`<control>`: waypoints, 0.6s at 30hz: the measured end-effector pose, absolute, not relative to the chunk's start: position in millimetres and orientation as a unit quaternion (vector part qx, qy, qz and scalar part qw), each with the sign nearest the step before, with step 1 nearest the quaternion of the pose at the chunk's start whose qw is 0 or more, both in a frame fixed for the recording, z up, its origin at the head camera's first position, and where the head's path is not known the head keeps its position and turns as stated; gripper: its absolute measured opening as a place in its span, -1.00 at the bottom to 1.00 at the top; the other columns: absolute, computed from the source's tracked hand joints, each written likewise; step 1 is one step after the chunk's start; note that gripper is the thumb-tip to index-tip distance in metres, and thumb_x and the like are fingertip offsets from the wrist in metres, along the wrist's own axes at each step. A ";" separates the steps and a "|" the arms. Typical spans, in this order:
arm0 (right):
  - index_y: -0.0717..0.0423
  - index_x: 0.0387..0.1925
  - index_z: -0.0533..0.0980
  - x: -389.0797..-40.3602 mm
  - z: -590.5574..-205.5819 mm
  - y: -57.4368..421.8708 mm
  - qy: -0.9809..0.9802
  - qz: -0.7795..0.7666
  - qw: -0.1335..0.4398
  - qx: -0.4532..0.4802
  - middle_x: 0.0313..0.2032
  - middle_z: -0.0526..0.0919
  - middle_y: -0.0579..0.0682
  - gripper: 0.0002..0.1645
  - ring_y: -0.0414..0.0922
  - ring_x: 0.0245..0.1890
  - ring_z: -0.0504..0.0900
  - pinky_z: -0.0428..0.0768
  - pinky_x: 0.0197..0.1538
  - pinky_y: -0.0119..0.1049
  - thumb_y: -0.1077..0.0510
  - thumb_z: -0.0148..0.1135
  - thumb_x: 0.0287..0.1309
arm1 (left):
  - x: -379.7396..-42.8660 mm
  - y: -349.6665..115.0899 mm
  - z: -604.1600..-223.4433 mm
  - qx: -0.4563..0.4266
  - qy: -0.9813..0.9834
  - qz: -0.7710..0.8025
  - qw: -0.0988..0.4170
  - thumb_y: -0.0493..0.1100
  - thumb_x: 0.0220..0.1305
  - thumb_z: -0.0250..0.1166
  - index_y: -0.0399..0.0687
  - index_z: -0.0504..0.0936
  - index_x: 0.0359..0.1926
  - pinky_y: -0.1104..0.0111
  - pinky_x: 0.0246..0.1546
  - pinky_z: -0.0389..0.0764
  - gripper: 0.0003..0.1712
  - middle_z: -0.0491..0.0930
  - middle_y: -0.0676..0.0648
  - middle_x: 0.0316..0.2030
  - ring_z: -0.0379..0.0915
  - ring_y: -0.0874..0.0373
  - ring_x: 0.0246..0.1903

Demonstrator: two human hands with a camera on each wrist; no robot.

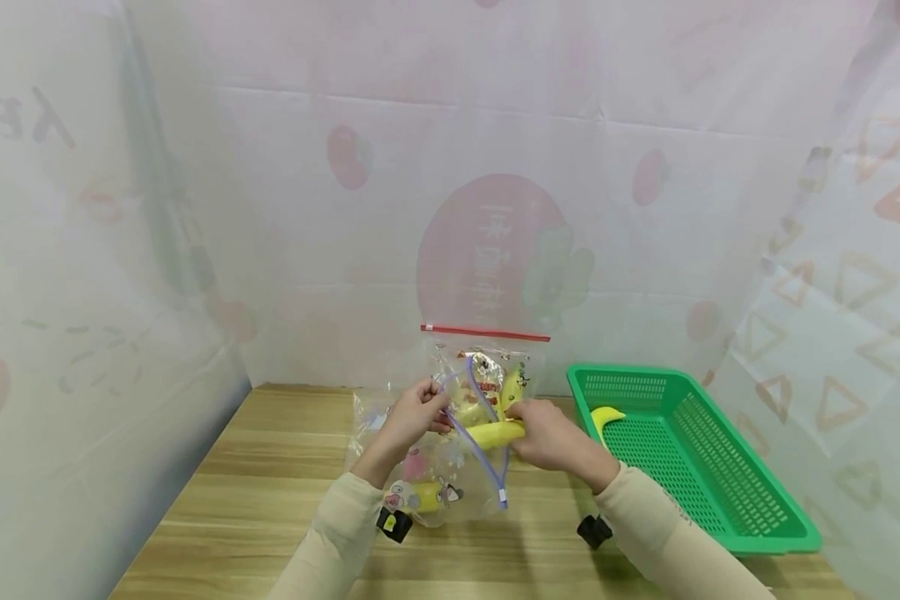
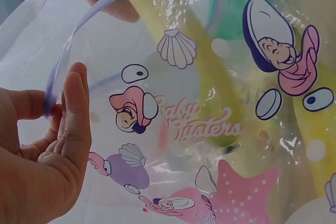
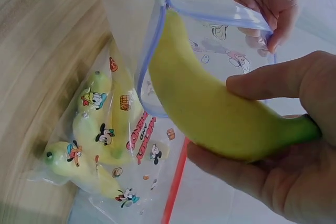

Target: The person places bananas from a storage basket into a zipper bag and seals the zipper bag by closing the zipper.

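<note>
My right hand (image 1: 549, 435) grips a yellow banana (image 3: 210, 98) near its green-tipped end. The banana's other end reaches into the mouth of a clear zip bag (image 2: 178, 145) edged with a purple zip strip (image 1: 474, 442). At the opposite side of that mouth, my left hand (image 1: 414, 414) pinches the strip between thumb and fingers. Cartoon shells and a pink starfish are printed on this bag, and yellow fruit shows through its wall. Behind it stands a second clear bag (image 3: 121, 129) with a red zip strip (image 1: 487, 333), holding several bananas.
To the right sits a green basket (image 1: 750, 442) with a perforated floor and one banana (image 1: 606, 414) at its left wall. Wooden tabletop (image 1: 217, 500) lies under everything. Printed white sheets (image 1: 307, 225) hang at the back and both sides.
</note>
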State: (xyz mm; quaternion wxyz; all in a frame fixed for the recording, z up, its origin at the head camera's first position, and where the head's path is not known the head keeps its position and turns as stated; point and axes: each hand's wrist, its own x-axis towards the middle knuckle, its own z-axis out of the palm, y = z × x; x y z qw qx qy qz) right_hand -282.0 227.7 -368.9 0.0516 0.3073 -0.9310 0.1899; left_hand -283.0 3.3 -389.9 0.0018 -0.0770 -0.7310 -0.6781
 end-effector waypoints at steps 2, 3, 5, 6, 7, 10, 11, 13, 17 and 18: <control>0.26 -0.21 0.59 -282.0 -369.4 228.0 -0.924 0.201 0.055 0.320 -0.31 0.64 0.03 -0.71 -0.12 -0.35 0.56 0.56 -0.32 -0.24 0.29 0.33 -0.07 | -282.8 3.5 -389.9 -0.078 -0.732 -0.677 0.004 -0.23 0.39 0.06 -0.26 0.36 -0.27 0.07 -0.31 0.64 -0.85 0.46 -0.12 -0.44 0.57 -0.01 -0.47; 0.25 -0.22 0.60 -282.1 -370.2 227.8 -0.921 0.203 0.058 0.328 -0.31 0.64 0.03 -0.73 -0.13 -0.37 0.56 0.55 -0.35 -0.27 0.27 0.34 -0.05 | -282.5 3.6 -389.8 -0.079 -0.733 -0.676 0.004 -0.23 0.39 0.06 -0.27 0.36 -0.27 0.06 -0.31 0.64 -0.85 0.46 -0.12 -0.44 0.57 -0.01 -0.47; 0.23 -0.22 0.61 -282.6 -372.2 227.4 -0.915 0.208 0.060 0.340 -0.32 0.66 0.01 -0.76 -0.18 -0.42 0.55 0.54 -0.40 -0.33 0.22 0.35 0.02 | -282.9 4.2 -389.8 -0.083 -0.731 -0.677 0.003 -0.22 0.41 0.05 -0.28 0.36 -0.27 0.07 -0.31 0.64 -0.83 0.46 -0.12 -0.44 0.56 -0.01 -0.47; 0.22 -0.23 0.62 -282.8 -373.5 226.8 -0.912 0.212 0.061 0.345 -0.35 0.66 -0.01 -0.77 -0.21 -0.46 0.53 0.52 -0.43 -0.35 0.20 0.36 0.04 | -282.9 4.6 -389.5 -0.083 -0.730 -0.678 0.001 -0.22 0.41 0.05 -0.28 0.36 -0.26 0.08 -0.31 0.64 -0.83 0.47 -0.12 -0.44 0.56 0.01 -0.47; 0.20 -0.23 0.62 -283.3 -375.1 226.2 -0.910 0.215 0.060 0.349 -0.36 0.66 -0.03 -0.78 -0.24 -0.49 0.51 0.50 -0.45 -0.38 0.19 0.35 0.06 | -282.7 5.0 -389.1 -0.084 -0.730 -0.678 -0.001 -0.22 0.41 0.05 -0.28 0.36 -0.26 0.09 -0.30 0.64 -0.83 0.47 -0.13 -0.44 0.56 0.01 -0.47; 0.17 -0.22 0.64 -284.8 -378.3 222.9 -0.910 0.229 0.045 0.343 -0.39 0.65 -0.07 -0.77 -0.27 -0.53 0.45 0.47 -0.49 -0.40 0.14 0.36 0.08 | -282.9 6.1 -388.0 -0.088 -0.728 -0.680 -0.004 -0.22 0.42 0.04 -0.28 0.36 -0.27 0.12 -0.30 0.64 -0.83 0.48 -0.13 -0.43 0.56 0.03 -0.46; 0.16 -0.22 0.65 -285.6 -379.1 221.6 -0.911 0.235 0.036 0.337 -0.39 0.66 -0.07 -0.76 -0.28 -0.53 0.45 0.47 -0.49 -0.41 0.12 0.37 0.07 | -282.8 6.4 -387.4 -0.088 -0.728 -0.680 -0.004 -0.23 0.42 0.04 -0.28 0.36 -0.27 0.13 -0.30 0.65 -0.84 0.48 -0.14 -0.42 0.56 0.03 -0.46; 0.15 -0.23 0.67 -286.9 -380.0 219.0 -0.912 0.249 0.014 0.325 -0.39 0.66 -0.07 -0.73 -0.27 -0.50 0.47 0.49 -0.50 -0.40 0.10 0.39 0.04 | -282.9 6.7 -386.9 -0.090 -0.727 -0.681 -0.002 -0.23 0.42 0.04 -0.29 0.36 -0.28 0.14 -0.30 0.65 -0.83 0.47 -0.14 -0.42 0.56 0.02 -0.46; 0.15 -0.24 0.68 -290.1 -383.4 215.5 -0.907 0.268 -0.022 0.323 -0.39 0.67 -0.07 -0.73 -0.25 -0.49 0.50 0.51 -0.50 -0.39 0.11 0.42 -0.01 | -284.1 6.4 -386.8 -0.090 -0.727 -0.681 -0.003 -0.23 0.43 0.04 -0.31 0.35 -0.27 0.13 -0.30 0.65 -0.82 0.47 -0.14 -0.43 0.56 0.03 -0.46; 0.15 -0.24 0.68 -290.6 -384.2 215.0 -0.905 0.273 -0.029 0.324 -0.40 0.67 -0.08 -0.74 -0.25 -0.50 0.49 0.50 -0.51 -0.38 0.12 0.42 -0.01 | -283.8 6.3 -386.3 -0.092 -0.727 -0.680 -0.004 -0.23 0.43 0.03 -0.32 0.35 -0.27 0.11 -0.30 0.64 -0.81 0.48 -0.14 -0.43 0.56 0.02 -0.45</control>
